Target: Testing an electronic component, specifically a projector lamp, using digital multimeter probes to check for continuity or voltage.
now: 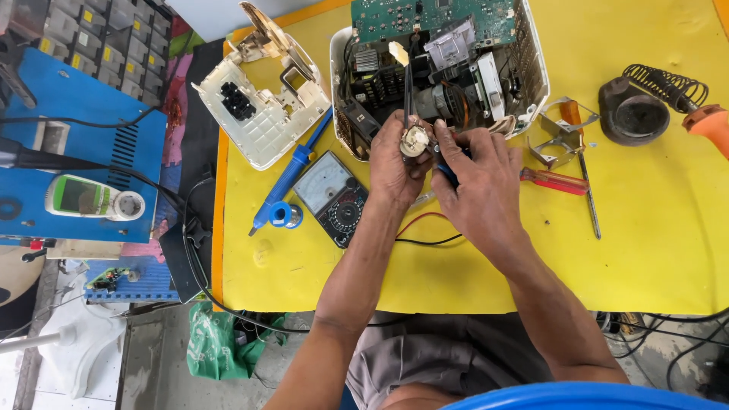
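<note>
My left hand (395, 163) grips a small round metal part (414, 140) just in front of an opened white appliance (535, 72) with a green circuit board and wiring inside. My right hand (478, 186) is closed around a dark blue-handled tool (448, 173) whose tip meets the round part. A dark strip (408, 83) with a pale tip rises from the part toward the appliance. Both hands hover over the yellow table (645, 250).
A detached white cover (262, 106) lies at the back left. Near it rest a blue soldering iron (292, 171), a solder spool (285, 215) and an analog multimeter (332, 197). A red-handled screwdriver (558, 182), a metal bracket (558, 137) and a soldering stand (642, 110) are to the right.
</note>
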